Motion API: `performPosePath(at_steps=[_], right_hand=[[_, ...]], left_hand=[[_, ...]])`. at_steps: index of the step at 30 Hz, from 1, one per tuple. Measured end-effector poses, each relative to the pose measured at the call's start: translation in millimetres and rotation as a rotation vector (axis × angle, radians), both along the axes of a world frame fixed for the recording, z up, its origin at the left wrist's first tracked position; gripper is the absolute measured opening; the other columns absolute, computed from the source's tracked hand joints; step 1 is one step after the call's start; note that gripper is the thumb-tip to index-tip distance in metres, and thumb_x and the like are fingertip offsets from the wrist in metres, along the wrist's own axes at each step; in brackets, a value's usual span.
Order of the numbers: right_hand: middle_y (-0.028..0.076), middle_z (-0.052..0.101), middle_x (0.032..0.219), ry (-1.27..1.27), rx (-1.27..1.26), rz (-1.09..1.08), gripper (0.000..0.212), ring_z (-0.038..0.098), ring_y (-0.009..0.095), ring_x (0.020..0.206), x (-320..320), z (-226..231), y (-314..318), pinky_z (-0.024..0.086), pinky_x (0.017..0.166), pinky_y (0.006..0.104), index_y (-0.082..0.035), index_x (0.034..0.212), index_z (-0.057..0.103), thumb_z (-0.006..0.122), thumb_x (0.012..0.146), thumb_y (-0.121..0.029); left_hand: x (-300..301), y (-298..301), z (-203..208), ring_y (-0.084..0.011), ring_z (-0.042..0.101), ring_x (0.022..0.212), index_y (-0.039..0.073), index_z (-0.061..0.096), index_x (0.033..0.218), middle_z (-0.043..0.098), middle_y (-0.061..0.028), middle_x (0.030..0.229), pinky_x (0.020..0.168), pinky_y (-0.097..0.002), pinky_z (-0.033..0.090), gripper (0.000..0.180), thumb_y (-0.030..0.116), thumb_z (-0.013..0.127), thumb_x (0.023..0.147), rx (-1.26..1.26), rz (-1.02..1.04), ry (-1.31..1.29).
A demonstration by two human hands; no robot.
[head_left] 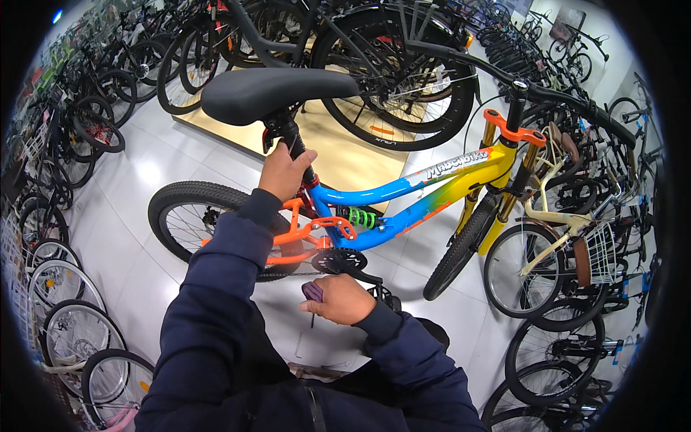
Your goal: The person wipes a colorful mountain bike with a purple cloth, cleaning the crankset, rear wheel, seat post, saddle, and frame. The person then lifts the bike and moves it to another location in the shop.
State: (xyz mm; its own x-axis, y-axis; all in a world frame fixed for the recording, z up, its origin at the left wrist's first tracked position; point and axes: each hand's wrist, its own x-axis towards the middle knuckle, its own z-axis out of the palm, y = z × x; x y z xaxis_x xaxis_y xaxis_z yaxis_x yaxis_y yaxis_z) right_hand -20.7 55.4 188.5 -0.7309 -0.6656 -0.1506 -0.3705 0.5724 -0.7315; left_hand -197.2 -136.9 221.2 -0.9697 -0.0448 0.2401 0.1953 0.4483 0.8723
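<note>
A mountain bike with a blue-to-yellow frame (374, 191) and orange rear arms stands across in front of me, its handlebar to the right. My left hand (286, 169) is wrapped round the black seat post (294, 137), just under the black saddle (270, 92). Lower down, my right hand (342, 299) grips a bunched purple cloth (312, 291) near the chain and the crank (341, 261). A green spring shock (358, 217) sits inside the frame. Part of the rear wheel (180, 216) is hidden behind my left sleeve.
Behind the bike, a dark bicycle with a large wheel (394, 79) stands on a low wooden platform (345, 167). At the right is a cream bicycle with a white basket (601, 252). Rows of bikes line both sides, with several wheels (75, 338) at lower left.
</note>
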Motion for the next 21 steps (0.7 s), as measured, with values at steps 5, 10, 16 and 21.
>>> performPosePath(at_steps=[5, 10, 16, 21], right_hand=[[0.022, 0.065, 0.076, 0.03, -0.008, 0.006, 0.046, 0.063, 0.043, 0.075, 0.8, 0.7, -0.6, 0.051, 0.07, 0.0473, 0.001, 0.082, 0.064, 0.073, 0.086, -0.044], [0.022, 0.065, 0.075, 0.034, -0.011, 0.011, 0.047, 0.063, 0.043, 0.074, 1.2, 0.4, -0.6, 0.051, 0.069, 0.0472, 0.002, 0.083, 0.064, 0.073, 0.086, -0.045], [0.023, 0.064, 0.073, 0.02, -0.022, 0.01, 0.049, 0.063, 0.043, 0.073, 1.2, 0.8, -1.2, 0.051, 0.069, 0.0469, 0.002, 0.081, 0.064, 0.073, 0.085, -0.046], [0.021, 0.065, 0.072, 0.019, -0.049, -0.01, 0.046, 0.064, 0.041, 0.073, 0.3, 2.5, 3.4, 0.051, 0.068, 0.0468, 0.0, 0.082, 0.065, 0.073, 0.085, -0.045]], left_hand=[[4.0, 6.0, 0.9, -0.0302, 0.07, 0.081, -0.003, 0.059, 0.105, 0.07, -0.0162, 0.089, 0.076, -0.0381, 0.054, 0.042, 0.036, 0.068, 0.091, 0.049, 0.03, 0.026], [6.7, 17.1, 0.0, -0.039, 0.068, 0.083, -0.002, 0.057, 0.1, 0.069, -0.0205, 0.088, 0.078, -0.0439, 0.053, 0.043, 0.038, 0.068, 0.09, -0.065, 0.187, 0.032], [5.7, 24.6, -2.4, -0.0447, 0.067, 0.087, -0.002, 0.057, 0.099, 0.069, -0.0234, 0.088, 0.079, -0.0492, 0.051, 0.044, 0.039, 0.068, 0.09, -0.133, 0.291, 0.03], [30.6, 14.5, 11.4, -0.0435, 0.067, 0.086, 0.0, 0.062, 0.099, 0.07, -0.0207, 0.085, 0.078, -0.048, 0.052, 0.039, 0.038, 0.067, 0.091, -0.269, 0.291, 0.072]])
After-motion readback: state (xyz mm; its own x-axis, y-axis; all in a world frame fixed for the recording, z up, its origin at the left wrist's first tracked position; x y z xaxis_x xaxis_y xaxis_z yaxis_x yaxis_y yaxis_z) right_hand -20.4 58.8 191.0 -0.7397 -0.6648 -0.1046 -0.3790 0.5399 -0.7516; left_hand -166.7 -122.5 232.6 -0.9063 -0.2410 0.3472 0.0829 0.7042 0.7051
